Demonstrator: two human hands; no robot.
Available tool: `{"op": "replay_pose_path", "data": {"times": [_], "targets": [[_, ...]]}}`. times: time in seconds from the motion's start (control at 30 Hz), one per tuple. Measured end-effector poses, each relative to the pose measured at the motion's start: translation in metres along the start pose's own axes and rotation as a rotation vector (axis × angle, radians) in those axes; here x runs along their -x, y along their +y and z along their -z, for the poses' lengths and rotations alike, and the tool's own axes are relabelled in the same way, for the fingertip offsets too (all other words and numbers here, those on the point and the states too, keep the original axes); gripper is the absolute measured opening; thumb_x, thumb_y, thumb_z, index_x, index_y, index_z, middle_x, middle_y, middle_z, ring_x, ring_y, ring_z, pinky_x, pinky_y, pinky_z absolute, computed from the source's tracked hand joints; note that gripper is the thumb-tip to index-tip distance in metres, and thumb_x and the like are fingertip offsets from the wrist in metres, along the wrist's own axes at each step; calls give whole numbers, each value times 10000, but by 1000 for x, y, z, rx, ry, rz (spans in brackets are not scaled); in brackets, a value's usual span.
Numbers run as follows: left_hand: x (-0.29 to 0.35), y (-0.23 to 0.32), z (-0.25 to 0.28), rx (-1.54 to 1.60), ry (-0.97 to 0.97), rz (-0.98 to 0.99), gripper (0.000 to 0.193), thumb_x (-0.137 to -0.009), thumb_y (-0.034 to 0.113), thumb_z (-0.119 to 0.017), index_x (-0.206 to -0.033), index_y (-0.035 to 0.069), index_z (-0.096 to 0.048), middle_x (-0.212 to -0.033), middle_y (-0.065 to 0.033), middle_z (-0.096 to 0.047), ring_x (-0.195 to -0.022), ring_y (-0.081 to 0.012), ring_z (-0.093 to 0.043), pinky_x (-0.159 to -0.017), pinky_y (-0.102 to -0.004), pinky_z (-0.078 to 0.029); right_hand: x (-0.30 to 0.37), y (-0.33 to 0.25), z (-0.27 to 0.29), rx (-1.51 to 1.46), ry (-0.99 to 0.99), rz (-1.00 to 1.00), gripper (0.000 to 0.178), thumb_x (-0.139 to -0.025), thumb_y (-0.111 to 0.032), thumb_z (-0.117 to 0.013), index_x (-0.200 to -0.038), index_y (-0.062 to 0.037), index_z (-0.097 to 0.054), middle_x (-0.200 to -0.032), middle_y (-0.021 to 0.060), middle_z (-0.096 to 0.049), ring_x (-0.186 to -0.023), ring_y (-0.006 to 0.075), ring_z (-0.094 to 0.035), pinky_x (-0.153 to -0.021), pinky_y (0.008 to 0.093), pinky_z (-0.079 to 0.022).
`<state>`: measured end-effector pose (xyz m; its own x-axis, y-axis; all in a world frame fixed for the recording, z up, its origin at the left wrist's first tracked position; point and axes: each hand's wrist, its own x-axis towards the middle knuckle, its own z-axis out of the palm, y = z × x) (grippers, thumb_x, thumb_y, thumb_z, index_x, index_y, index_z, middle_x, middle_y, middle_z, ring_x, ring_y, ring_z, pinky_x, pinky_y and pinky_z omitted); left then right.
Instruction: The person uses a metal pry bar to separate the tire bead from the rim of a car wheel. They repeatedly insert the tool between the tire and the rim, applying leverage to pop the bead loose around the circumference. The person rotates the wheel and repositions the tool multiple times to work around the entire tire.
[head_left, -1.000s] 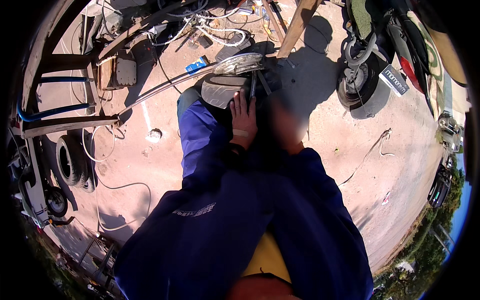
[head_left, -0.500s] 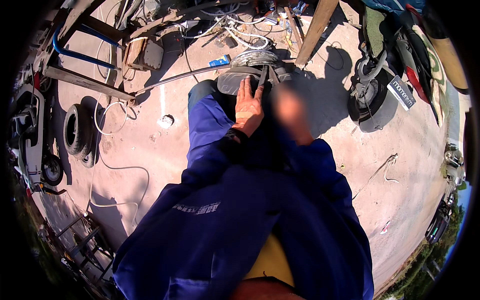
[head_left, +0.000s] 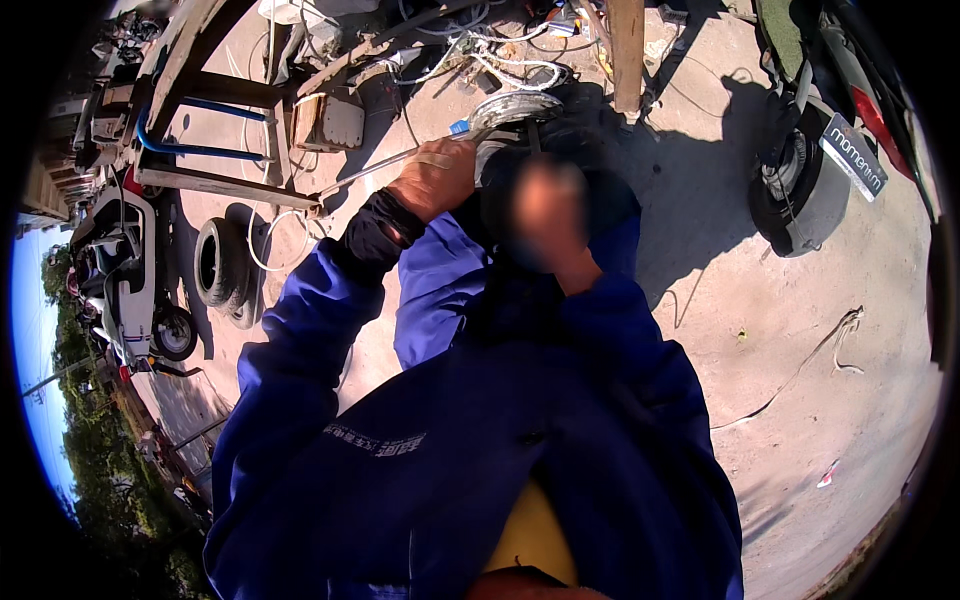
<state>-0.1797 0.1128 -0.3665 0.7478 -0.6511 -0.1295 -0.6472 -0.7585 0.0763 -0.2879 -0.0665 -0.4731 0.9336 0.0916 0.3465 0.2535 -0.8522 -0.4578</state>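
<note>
A black tire [head_left: 494, 172] with a pale metal rim [head_left: 515, 108] lies on the ground between my legs, partly hidden by my hands and shadow. My left hand [head_left: 437, 178] is closed at the tire's left side, next to a long thin metal rod [head_left: 375, 168]. Its fingertips are hidden, so what they grip does not show. Over the shaded tire is my right hand [head_left: 553, 215], too blurred for its fingers to be made out.
A wooden frame with a blue tube [head_left: 205, 152] and a wooden block [head_left: 330, 122] stand at the left. Two loose tires [head_left: 222, 265] and a scooter [head_left: 135, 285] lie beyond. Rope [head_left: 515, 75] is tangled ahead. A grey and black helmet-like thing [head_left: 808, 210] sits at the right.
My left hand has gone from lying flat on the tire to a closed hold at its left side. My right hand has shifted slightly left and nearer to me. The view has turned.
</note>
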Motion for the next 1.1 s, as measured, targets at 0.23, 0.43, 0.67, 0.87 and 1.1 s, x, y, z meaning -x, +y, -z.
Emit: {"op": "replay_pose_path", "data": {"times": [0.23, 0.43, 0.67, 0.87, 1.1], "targets": [[-53, 32, 32, -59, -219, -2, 172, -870, 133, -606, -944, 2, -690, -910, -271, -726, -898, -455, -723, -768, -534, -575, -43, -21, 42, -200, -400, -582, 572, -922, -185, -627, -1380, 140, -515, -953, 271, -736, -869, 391, -745, -739, 500, -593], [-25, 73, -31, -122, -275, 454, 404, -962, 171, -584, -1337, 23, -553, -1135, -250, -712, -991, -440, -738, -826, -535, -598, -43, -18, 40, -249, -318, -560, 686, -876, -148, -634, -1434, 189, -421, -847, 248, -750, -800, 397, -763, -714, 482, -606], [1, 72, -63, 286, 80, 510, 479, -943, 157, -612, -1412, 65, -598, -1404, -319, -524, -1309, -498, -504, -1067, -540, -456, -45, -14, 48, -251, -444, -626, 765, -905, -241, -674, -1494, 140, -367, -914, 254, -757, -887, 417, -761, -772, 486, -608], [9, 89, -114, 453, 241, 482, 633, -947, 88, -621, -1530, -24, -401, -1648, -332, -225, -1535, -565, -165, -1275, -545, -231, -42, -9, 47, -221, -523, -678, 663, -993, -265, -593, -1557, 11, -378, -946, 247, -754, -878, 431, -745, -778, 515, -590], [7, 106, -140, 459, 334, 518, 824, -895, 290, -736, -1546, -42, -357, -1664, -354, -176, -1538, -573, -166, -1253, -626, -191, -33, -4, 47, -113, -631, -650, 651, -1024, -260, -554, -1591, -16, -348, -946, 218, -748, -812, 401, -740, -707, 531, -568]]}}
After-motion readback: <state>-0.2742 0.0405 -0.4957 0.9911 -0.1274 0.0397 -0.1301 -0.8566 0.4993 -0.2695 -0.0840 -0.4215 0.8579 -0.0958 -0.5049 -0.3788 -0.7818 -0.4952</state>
